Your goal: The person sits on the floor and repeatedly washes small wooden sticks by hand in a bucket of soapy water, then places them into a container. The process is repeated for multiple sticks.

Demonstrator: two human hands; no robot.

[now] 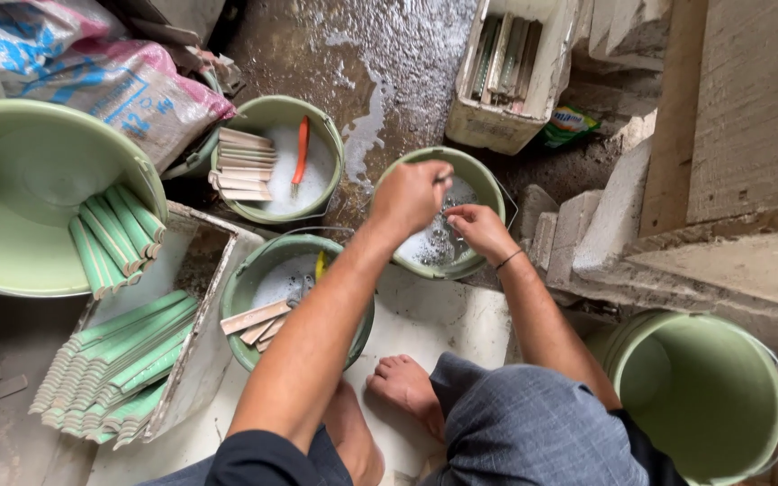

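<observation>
Where the scene began at the far left, a large pale green basin (pixel 20 198) lay tilted with a few green curved strips (pixel 114 236) resting at its rim, and below it a white tray (pixel 198 360) held a stacked row of the same green strips (pixel 114 369), their long axes running from lower left to upper right. Printed sacks (pixel 110 76) sat behind the basin. Further right, a green bucket (pixel 274 112) of white foamy water held tan strips (pixel 245 164) laid across its left rim and an orange brush (pixel 301 151) standing nearly upright along the frame. A nearer bucket (pixel 249 288) held more tan strips (pixel 258 319) pointing to the upper right. Over a third bucket (pixel 488 193) of soapy water, the left hand (pixel 410 196) was closed in a fist around a thin tool (pixel 444 177) whose short visible end pointed right; the right hand (pixel 479 229), just beside it, had its fingers (pixel 457 216) pinched narrowly on something too small to tell. A white crate (pixel 533 99) of upright strips stood behind, on a wet, dark concrete floor (pixel 380 63). Grey stone blocks (pixel 605 216) and a rough wall lay to the right, with an empty green bucket (pixel 704 396) at the lower right.
</observation>
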